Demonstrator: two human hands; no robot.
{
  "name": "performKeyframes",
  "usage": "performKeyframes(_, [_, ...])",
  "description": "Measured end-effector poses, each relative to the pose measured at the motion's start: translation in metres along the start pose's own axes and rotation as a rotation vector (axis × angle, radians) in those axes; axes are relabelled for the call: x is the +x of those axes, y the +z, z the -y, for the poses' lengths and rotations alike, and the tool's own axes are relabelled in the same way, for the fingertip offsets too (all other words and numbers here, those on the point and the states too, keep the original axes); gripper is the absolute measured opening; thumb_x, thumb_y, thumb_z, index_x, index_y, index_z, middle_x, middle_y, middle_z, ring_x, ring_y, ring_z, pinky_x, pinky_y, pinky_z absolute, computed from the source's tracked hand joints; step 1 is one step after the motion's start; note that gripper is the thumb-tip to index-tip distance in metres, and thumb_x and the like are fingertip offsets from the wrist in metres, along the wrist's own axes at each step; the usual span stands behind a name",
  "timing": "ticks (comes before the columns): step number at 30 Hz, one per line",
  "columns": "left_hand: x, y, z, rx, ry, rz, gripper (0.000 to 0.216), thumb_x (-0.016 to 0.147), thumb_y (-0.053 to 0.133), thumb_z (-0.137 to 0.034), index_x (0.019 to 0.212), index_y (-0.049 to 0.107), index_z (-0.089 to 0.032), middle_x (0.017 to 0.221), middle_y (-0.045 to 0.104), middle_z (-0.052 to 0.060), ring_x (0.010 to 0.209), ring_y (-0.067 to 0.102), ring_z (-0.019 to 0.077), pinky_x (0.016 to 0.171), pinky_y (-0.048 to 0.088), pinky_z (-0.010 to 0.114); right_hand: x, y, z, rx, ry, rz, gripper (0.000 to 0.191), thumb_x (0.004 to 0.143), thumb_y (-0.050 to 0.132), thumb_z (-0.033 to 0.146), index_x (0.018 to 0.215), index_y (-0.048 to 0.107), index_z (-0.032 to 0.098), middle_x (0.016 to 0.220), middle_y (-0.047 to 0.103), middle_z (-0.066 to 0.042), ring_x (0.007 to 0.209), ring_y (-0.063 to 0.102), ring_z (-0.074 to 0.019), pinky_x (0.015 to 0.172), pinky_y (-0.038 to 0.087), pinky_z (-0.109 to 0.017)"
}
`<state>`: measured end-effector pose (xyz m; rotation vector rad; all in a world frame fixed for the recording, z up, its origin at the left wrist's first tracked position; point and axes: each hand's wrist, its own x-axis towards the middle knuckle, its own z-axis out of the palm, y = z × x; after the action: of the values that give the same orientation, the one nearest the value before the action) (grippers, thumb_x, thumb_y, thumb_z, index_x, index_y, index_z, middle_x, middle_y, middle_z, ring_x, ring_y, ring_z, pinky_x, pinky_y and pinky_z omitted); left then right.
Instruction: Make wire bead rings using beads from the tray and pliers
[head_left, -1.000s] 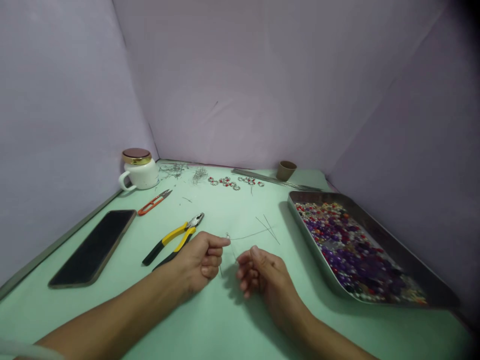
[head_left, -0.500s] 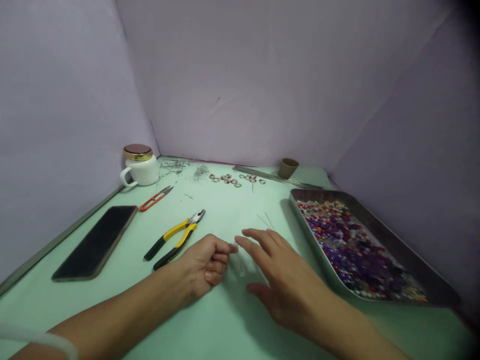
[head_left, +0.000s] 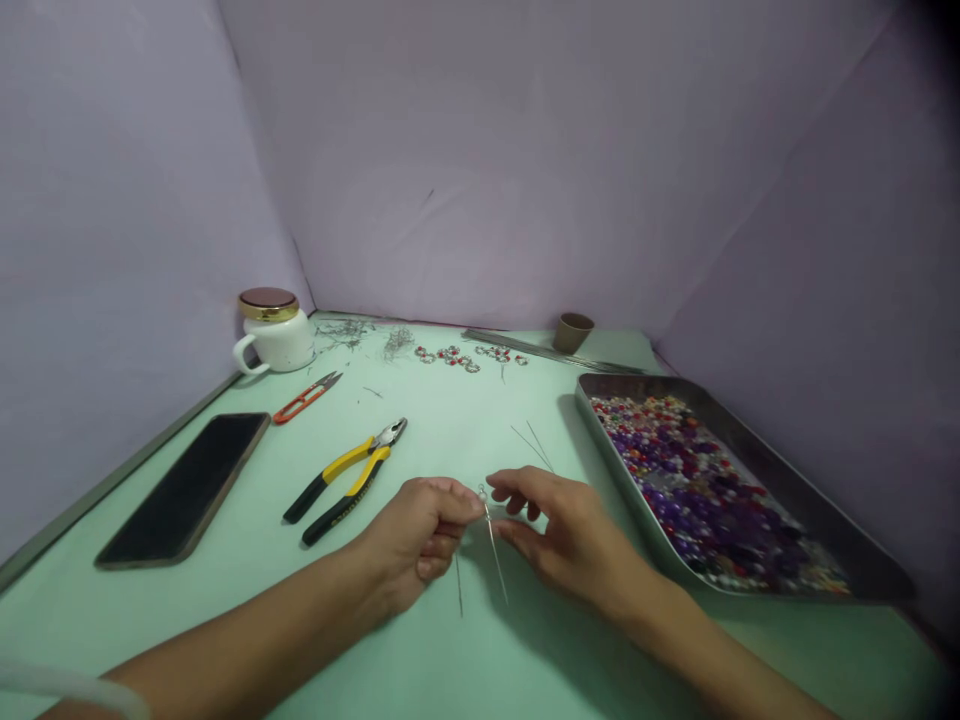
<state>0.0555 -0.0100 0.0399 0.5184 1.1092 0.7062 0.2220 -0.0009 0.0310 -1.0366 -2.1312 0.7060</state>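
Between thumb and forefinger, my left hand [head_left: 425, 530] pinches a thin wire [head_left: 496, 565] with small clear beads [head_left: 482, 493] near its top. One wire end slants down between my hands, and another hangs below my left fingers. My right hand [head_left: 562, 530] is just to the right of the beads, its thumb and fingers apart, holding nothing that I can see. Two loose wires [head_left: 534, 445] lie on the table beyond my right hand. Yellow and black pliers [head_left: 352, 480] rest with their handles apart, to the left of my left hand.
At right stands a metal tray [head_left: 637, 500] of mixed beads. A phone [head_left: 187, 490], orange thread snips [head_left: 307, 398] and a lidded white mug [head_left: 276, 335] are at left. Toward the back lie red-and-clear beaded pieces [head_left: 450, 357], wire scraps [head_left: 349, 332], long wires [head_left: 525, 347] and a brown cup [head_left: 573, 333].
My left hand has turned slightly, and the beads and hanging wire ends now show clearly. My right fingers have curled and drawn in beside the beads.
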Motion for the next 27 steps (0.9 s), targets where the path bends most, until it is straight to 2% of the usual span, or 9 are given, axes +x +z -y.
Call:
performKeyframes(5, [-0.001,0.001,0.003,0.042,0.043,-0.012,0.014,0.060,0.060,-0.019,0.062,0.046,-0.017,0.043,0.022,-0.011,0.036,0.010,0.0014,0.033,0.005,0.017,0.000,0.002,-0.001,-0.030,-0.078,-0.022,0.018,0.073,0.055,0.014,0.090,0.060,0.020,0.075,0.063,-0.003,0.064,0.056,-0.0133,0.058,0.043,-0.026])
performKeyframes(9, [-0.002,0.002,0.002,0.067,0.062,-0.010,0.014,0.061,0.060,-0.019,0.062,0.046,-0.017,0.043,0.022,-0.011,0.037,0.010,0.0019,0.035,0.004,0.018,-0.001,0.006,-0.002,-0.021,-0.130,-0.066,0.012,0.076,0.053,0.016,0.084,0.062,0.020,0.070,0.063,-0.003,0.061,0.056,-0.0129,0.055,0.042,-0.025])
performKeyframes(12, [-0.003,0.002,0.003,0.176,0.142,-0.016,0.012,0.064,0.058,-0.022,0.062,0.048,-0.017,0.043,0.023,-0.010,0.037,0.011,0.0022,0.036,0.005,0.019,-0.001,0.007,-0.004,-0.037,-0.143,-0.104,0.010,0.076,0.053,0.017,0.076,0.063,0.018,0.065,0.063,-0.004,0.057,0.055,-0.0130,0.052,0.041,-0.025])
performKeyframes(17, [-0.005,0.006,0.003,0.377,0.389,-0.072,0.013,0.062,0.061,-0.025,0.059,0.058,-0.013,0.045,0.039,-0.006,0.041,0.025,0.0029,0.040,0.017,0.019,0.000,0.008,-0.004,-0.052,-0.151,-0.176,0.011,0.074,0.055,0.016,0.066,0.062,0.016,0.056,0.059,-0.003,0.049,0.051,-0.0114,0.046,0.037,-0.024])
performKeyframes(22, [-0.004,0.008,0.004,0.392,0.430,-0.099,0.014,0.061,0.061,-0.026,0.057,0.060,-0.012,0.047,0.045,-0.004,0.045,0.031,0.0049,0.044,0.024,0.020,-0.003,0.012,-0.001,-0.005,-0.189,-0.244,0.011,0.073,0.054,0.012,0.068,0.063,0.014,0.054,0.058,-0.003,0.047,0.050,-0.0106,0.045,0.037,-0.023])
performKeyframes(27, [-0.004,0.008,0.008,0.527,0.548,-0.145,0.013,0.064,0.057,-0.023,0.061,0.062,-0.012,0.054,0.053,-0.001,0.054,0.042,0.0087,0.053,0.033,0.021,-0.006,0.017,0.001,-0.011,-0.162,-0.297,0.010,0.072,0.055,0.012,0.068,0.064,0.014,0.054,0.057,-0.002,0.047,0.048,-0.0096,0.046,0.037,-0.022])
